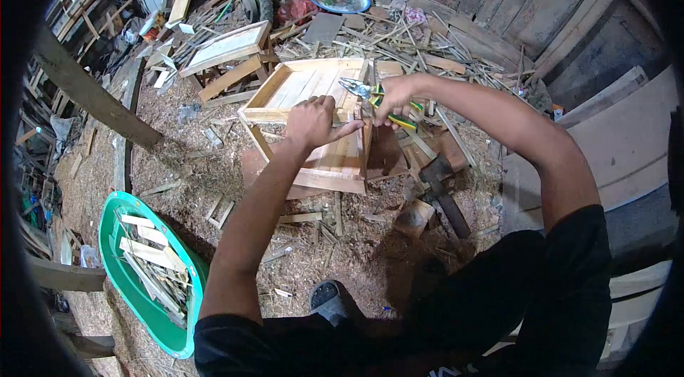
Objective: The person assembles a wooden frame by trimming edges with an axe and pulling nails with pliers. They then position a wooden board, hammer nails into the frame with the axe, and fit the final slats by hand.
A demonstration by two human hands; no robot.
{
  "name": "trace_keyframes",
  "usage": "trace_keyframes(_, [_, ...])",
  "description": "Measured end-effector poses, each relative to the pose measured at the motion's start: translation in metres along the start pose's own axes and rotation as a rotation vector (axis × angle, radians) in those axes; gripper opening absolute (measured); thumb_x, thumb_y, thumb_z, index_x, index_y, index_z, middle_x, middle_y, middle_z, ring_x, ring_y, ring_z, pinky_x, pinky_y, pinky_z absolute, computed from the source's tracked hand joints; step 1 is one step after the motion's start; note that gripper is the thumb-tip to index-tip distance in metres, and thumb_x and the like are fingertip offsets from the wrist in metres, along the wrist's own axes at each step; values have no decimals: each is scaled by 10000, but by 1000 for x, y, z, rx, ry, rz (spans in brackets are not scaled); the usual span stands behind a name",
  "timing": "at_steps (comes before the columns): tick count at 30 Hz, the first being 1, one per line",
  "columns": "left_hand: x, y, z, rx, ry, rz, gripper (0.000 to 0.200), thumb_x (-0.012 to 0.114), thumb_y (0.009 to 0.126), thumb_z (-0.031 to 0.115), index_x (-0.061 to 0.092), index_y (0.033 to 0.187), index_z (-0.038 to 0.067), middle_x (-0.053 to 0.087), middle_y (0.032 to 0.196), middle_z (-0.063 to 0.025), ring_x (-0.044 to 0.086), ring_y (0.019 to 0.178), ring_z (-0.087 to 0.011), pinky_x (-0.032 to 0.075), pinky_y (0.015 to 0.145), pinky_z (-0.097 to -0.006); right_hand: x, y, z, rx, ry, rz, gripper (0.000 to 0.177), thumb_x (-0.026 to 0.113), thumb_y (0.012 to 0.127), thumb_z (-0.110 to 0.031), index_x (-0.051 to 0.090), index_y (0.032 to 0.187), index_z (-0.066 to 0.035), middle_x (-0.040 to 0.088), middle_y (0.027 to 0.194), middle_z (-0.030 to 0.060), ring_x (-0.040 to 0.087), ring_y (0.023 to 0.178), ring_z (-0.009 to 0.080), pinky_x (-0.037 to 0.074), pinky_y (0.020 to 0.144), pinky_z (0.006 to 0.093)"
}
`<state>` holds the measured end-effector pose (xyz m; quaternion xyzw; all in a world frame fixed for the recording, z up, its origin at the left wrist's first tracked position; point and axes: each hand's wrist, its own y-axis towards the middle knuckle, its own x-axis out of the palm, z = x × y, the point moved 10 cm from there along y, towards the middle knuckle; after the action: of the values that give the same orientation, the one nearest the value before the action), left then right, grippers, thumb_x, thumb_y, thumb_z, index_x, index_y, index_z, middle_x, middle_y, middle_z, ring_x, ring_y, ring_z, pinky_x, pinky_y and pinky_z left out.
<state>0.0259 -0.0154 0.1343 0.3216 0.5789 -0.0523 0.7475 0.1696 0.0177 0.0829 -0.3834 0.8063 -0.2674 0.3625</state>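
- One green tub [114, 263] of wood scraps stood well apart from the work; a careless sideways step could have caught its rim.
- The left hand [311, 123] lay over the box's rail, thumb stretched toward the pliers. Its fingertips were hidden, so whether it gripped or merely leaned I could not tell. That thumb could have been nipped if the pliers slipped.
- The wooden box [317, 85] sat on the littered floor in front of the person; uneven pressure could have rocked it, and a hard tug might have split a board.
- A sandal [328, 299] showed nearer the person, probably poor protection had a tool dropped.
- The pliers [356, 87] pointed leftward over the box's right side; whether they bit on anything was unclear. A poor bite could have made them jump.
- The right hand [396, 98] was clenched around the pliers' handles; a sudden release could have jerked it against the wood.
- A dark tool [452, 215] lay beyond, a likely tripping hazard.
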Motion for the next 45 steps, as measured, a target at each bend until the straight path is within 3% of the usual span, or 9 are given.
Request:
trace_keyframes(4, [-5, 0, -2, 11, -32, 99, 739, 594, 755, 775, 567, 704, 38, 634, 661, -145, 657, 604, -313, 528, 563, -411, -10, -17, -21, -42, -163, 222, 182, 740, 735, -103, 672, 817, 44, 701, 765, 138, 701, 608, 194, 595, 522, 326])
trace_keyframes(11, [-1, 0, -6, -2, -51, 103, 765, 554, 770, 792, 576, 714, 30, 639, 680, -152, 660, 624, -314, 530, 581, -425, -25, -42, -68, -266, -1130, 860, 161, 634, 803, -75, 703, 901, 33, 709, 887, 229, 721, 840, 323, 587, 732, 444])
trace_keyframes(15, [5, 6, -12, -55, -19, 10, 779, 537, 778, 797, 588, 751, 20, 637, 714, -138, 662, 670, -317, 528, 610, -431, -78, -61, -57, -98, -861, 1047, 177, 648, 795, -84, 708, 922, 24, 703, 940, 241, 696, 912, 384, 570, 776, 461])
trace_keyframes(22, [-4, -8, -3, -2, -108, 106, 706, 625, 770, 726, 575, 795, 23, 606, 756, -150, 631, 753, -326, 494, 717, -442, -77, -55, 29, -81, -301, 1013, 390, 755, 696, -258, 671, 929, 42, 698, 914, 222, 697, 832, 312, 557, 771, 413])
trace_keyframes(24, [-11, -11, 0, 15, -149, 166, 672, 669, 757, 693, 567, 798, 30, 587, 742, -139, 603, 740, -326, 465, 728, -436, -47, -26, 52, -151, 81, 629, 317, 692, 776, -223, 614, 1008, -21, 649, 783, 49, 558, 588, 115, 437, 485, 289])
trace_keyframes(26, [-17, -21, 4, 57, -169, 152, 645, 706, 735, 664, 561, 803, 39, 562, 737, -119, 565, 724, -309, 423, 714, -422, -23, -18, 64, -207, 256, 479, 322, 687, 798, -275, 636, 994, -25, 655, 858, 74, 628, 801, 180, 533, 674, 359])
trace_keyframes(34, [-32, -65, 13, 221, -331, 21, 675, 716, 668, 694, 549, 788, 52, 510, 747, -90, 492, 723, -265, 342, 725, -388, -11, -21, 118, -377, 860, 525, 509, 487, 898, -278, 395, 1338, -41, 539, 1178, 163, 595, 846, 223, 562, 650, 376])
trace_keyframes(39, [-30, -76, 27, 177, -280, -16, 373, 638, 835, 437, 615, 788, 68, 526, 703, -105, 506, 684, -295, 371, 657, -410, -6, -12, 145, -322, 1007, 259, 455, 563, 890, -275, 490, 1251, -8, 599, 923, 97, 549, 653, 111, 442, 515, 277])
trace_keyframes(45, [-44, -72, 48, 28, -292, -132, 386, 593, 927, 381, 660, 719, 63, 607, 647, -136, 620, 647, -314, 485, 604, -425, -13, -27, 139, -320, 483, 500, 193, 658, 832, -77, 630, 1007, 1, 652, 835, 71, 585, 660, 119, 470, 552, 280])
